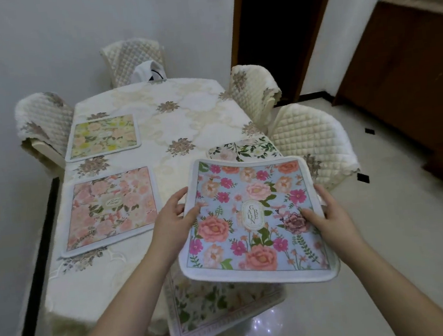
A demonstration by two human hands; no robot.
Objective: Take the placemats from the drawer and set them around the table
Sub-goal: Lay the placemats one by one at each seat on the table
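I hold a blue floral placemat (253, 219) in the air above the table's near right corner. My left hand (175, 219) grips its left edge and my right hand (329, 215) grips its right edge. A pink floral placemat (110, 209) lies flat on the table's left side. Farther back on that side lies a yellow-green floral placemat (103, 136). A white placemat with green leaves (243, 152) lies at the right edge, partly hidden by the blue one. Another pale floral placemat (216, 310) hangs below the one I hold, over the table's near end.
The table (171, 118) wears a cream embroidered cloth. Quilted chairs stand at the left (43, 123), the far end (132, 59) and the right (313, 141), (253, 90). A dark doorway (276, 25) and a wooden cabinet (409, 66) are at the right, beyond open tiled floor.
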